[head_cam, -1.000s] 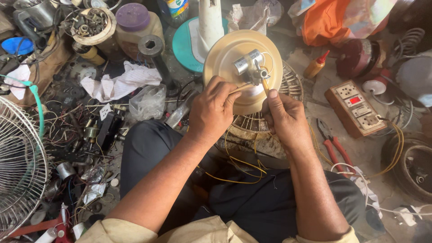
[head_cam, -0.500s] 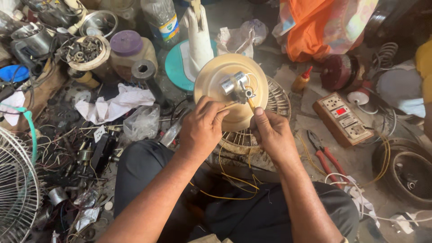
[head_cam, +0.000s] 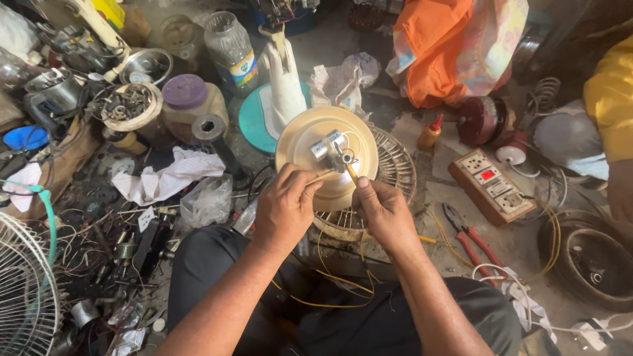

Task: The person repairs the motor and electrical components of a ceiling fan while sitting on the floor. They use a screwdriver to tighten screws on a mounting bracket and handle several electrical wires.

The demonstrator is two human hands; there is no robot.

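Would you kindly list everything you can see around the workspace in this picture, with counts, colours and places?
Round fan housing: one, cream, centre, held at its lower edge.
Metal motor part: one, silver, on the housing.
Yellow wires: several, looping over the lap.
Fan grille: one, pale wire, under the housing.
Fan stand: one, white on a teal base, behind the housing.
Extension board: one, brown with white sockets, right.
Pliers: one, red handles, right floor.
Jar: one, purple lid, upper left.
Crumpled cloth: one, white, left.
Wire fan guard: one, white, lower left.
Orange cloth: one, top right.
Left hand: grip pinching a wire.
Right hand: grip on a thin yellow tool.
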